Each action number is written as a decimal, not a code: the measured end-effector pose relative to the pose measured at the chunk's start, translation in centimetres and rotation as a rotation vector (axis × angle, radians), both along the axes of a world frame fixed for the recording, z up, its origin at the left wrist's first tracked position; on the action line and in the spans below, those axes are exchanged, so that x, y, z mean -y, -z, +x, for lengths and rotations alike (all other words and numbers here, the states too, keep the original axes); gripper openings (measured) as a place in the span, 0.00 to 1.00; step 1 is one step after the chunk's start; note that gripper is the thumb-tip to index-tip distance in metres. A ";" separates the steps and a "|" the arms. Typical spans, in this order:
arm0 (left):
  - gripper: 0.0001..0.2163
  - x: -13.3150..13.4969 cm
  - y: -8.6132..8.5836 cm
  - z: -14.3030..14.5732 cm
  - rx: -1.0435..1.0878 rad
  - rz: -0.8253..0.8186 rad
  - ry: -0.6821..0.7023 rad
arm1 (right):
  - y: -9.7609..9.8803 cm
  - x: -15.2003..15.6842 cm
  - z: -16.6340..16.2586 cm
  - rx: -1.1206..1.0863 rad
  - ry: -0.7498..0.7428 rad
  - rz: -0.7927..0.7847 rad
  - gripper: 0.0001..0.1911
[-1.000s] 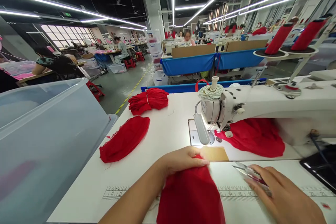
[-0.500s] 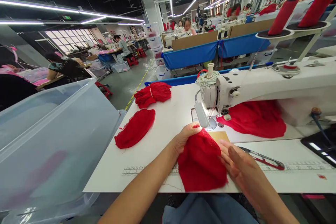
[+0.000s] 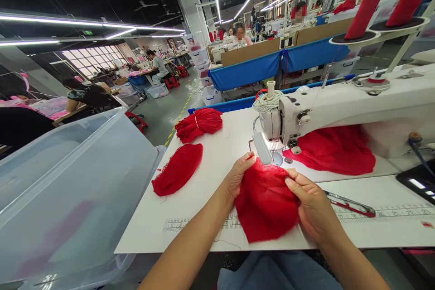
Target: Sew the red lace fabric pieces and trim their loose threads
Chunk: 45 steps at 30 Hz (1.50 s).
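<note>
A piece of red fabric [image 3: 267,206] with a lacy upper edge is stretched between my hands, just in front of the sewing machine [image 3: 277,120]. My left hand [image 3: 239,174] pinches its upper left corner, close to the machine's small lamp [image 3: 262,148]. At the upper right corner, my right hand [image 3: 307,199] grips the edge between thumb and fingers. The lower part of the fabric hangs loose toward the table's front edge. More red fabric [image 3: 336,152] lies under the machine arm.
Left on the white table [image 3: 142,231] lie a curved red piece [image 3: 178,169] and a tied red bundle [image 3: 199,123]. Red-handled thread snips [image 3: 351,204] lie right of my right hand. A large clear bin [image 3: 84,181] stands at the left. Thread cones [image 3: 365,13] rise behind the machine.
My right hand has gone from open fingers beside the fabric to gripping its upper right corner. The lacy edge is now pulled straighter between both hands.
</note>
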State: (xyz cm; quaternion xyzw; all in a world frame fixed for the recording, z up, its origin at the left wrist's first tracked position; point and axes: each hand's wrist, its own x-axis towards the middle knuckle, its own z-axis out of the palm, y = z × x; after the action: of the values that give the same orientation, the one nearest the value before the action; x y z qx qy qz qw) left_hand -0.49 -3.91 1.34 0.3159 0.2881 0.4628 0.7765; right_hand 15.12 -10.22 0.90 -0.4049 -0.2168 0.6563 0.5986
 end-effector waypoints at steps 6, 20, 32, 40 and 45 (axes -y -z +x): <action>0.18 0.1 -0.2 0.1 -0.040 0.031 0.010 | 0.0 -0.1 0.1 -0.004 0.105 -0.065 0.15; 0.27 0.1 -0.5 -0.4 -0.183 0.130 0.164 | 0.0 -0.6 0.6 0.035 0.216 -0.021 0.17; 0.26 -0.3 -0.9 -1.1 -0.283 0.191 0.185 | -0.4 -0.7 0.2 0.007 0.206 -0.068 0.19; 0.24 -0.7 -1.0 -1.8 -0.353 0.234 0.154 | -0.3 -0.7 0.1 0.038 0.221 -0.065 0.19; 0.21 -0.2 -1.3 -1.1 -0.330 0.254 0.183 | -0.6 -0.2 0.1 0.014 0.014 -0.076 0.23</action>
State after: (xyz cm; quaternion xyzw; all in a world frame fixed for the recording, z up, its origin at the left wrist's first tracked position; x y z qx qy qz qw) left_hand -1.61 -3.72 2.65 0.5074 0.3206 0.3651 0.7117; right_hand 15.26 -10.05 1.46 -0.4333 -0.1932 0.6569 0.5860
